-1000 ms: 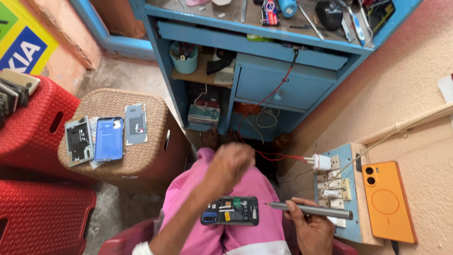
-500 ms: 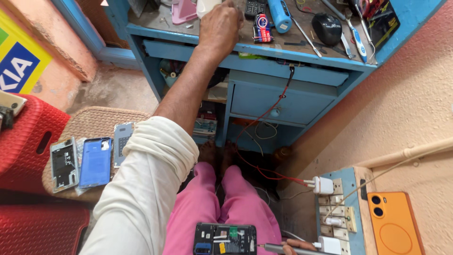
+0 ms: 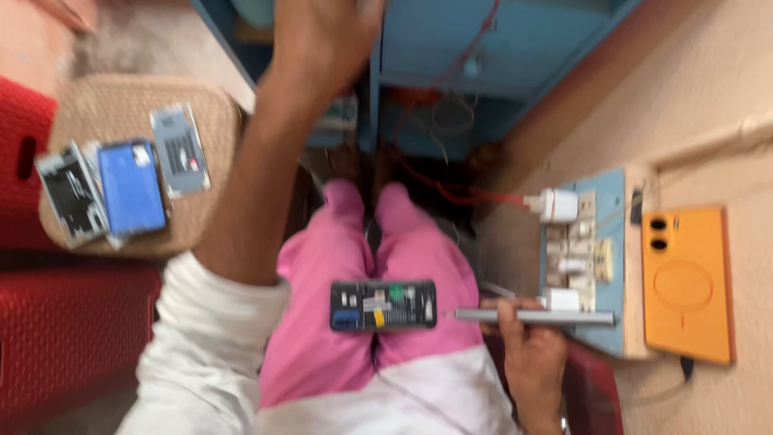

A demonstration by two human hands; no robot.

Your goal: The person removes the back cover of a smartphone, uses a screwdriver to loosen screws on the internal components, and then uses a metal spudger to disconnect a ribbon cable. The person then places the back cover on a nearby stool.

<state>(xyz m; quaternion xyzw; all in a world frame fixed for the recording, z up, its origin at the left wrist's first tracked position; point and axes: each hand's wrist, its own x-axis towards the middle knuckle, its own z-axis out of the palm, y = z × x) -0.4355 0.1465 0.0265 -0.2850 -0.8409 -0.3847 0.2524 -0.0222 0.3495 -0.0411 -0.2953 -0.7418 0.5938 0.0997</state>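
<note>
An opened phone (image 3: 382, 304) with its circuit boards exposed lies across my lap on the pink trousers. My right hand (image 3: 527, 350) grips a slim grey screwdriver (image 3: 535, 317), whose tip points at the phone's right end. My left hand (image 3: 322, 40) is raised at the top of the view in front of the blue desk. It is blurred, so I cannot make out whether it holds anything. The white sleeve of that arm fills the lower left.
A woven stool (image 3: 217, 217) on the left carries a blue phone (image 3: 130, 187) and two opened phone parts. Red plastic stools (image 3: 64, 338) stand beside it. On the right are a blue switchboard (image 3: 608, 266) with a white charger (image 3: 557, 205) and an orange phone (image 3: 684, 282).
The view has dropped from the desk top to my lap. My left hand has come down off the desk top. The right hand still holds the screwdriver by the opened phone.
</note>
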